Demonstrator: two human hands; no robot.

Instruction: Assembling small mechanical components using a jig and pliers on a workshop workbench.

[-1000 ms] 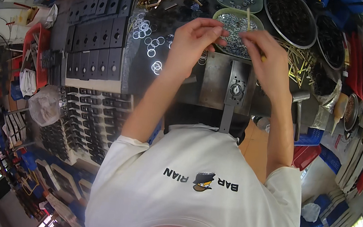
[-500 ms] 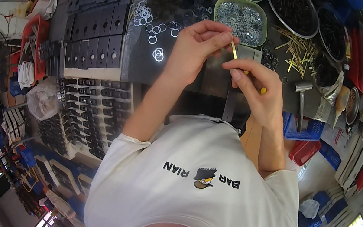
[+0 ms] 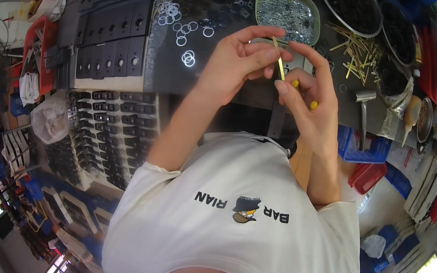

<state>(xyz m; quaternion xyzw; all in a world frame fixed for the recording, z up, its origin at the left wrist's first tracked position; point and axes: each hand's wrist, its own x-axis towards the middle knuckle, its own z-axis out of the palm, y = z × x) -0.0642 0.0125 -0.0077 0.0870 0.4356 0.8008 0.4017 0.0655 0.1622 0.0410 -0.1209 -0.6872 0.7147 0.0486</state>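
Observation:
My left hand (image 3: 240, 59) pinches a thin, brass-coloured flat bar (image 3: 280, 66) between thumb and fingers above the bench's front edge. The bar slants down toward my right hand (image 3: 315, 91), whose thumb tip is by its lower end. Two yellow rounded ends, like handle tips of a hand tool (image 3: 314, 105), poke out of my right hand, where the curled fingers grip it. The rest of that tool is hidden in the palm. My right index finger is raised toward the bar's upper end; whether it touches the bar I cannot tell.
Beyond my hands stands a green tray (image 3: 319, 24) of small metal parts. Silver rings (image 3: 189, 58) lie to the left, near black plates (image 3: 120, 57). At right are loose brass bars (image 3: 358, 58), a hammer (image 3: 363, 118) over the bench edge, and a round bowl (image 3: 380, 31) of dark parts.
My right index finger has lifted from the bar and straightened upward. More of the bar's length shows between my hands, and the yellow-ended tool stays in my right hand.

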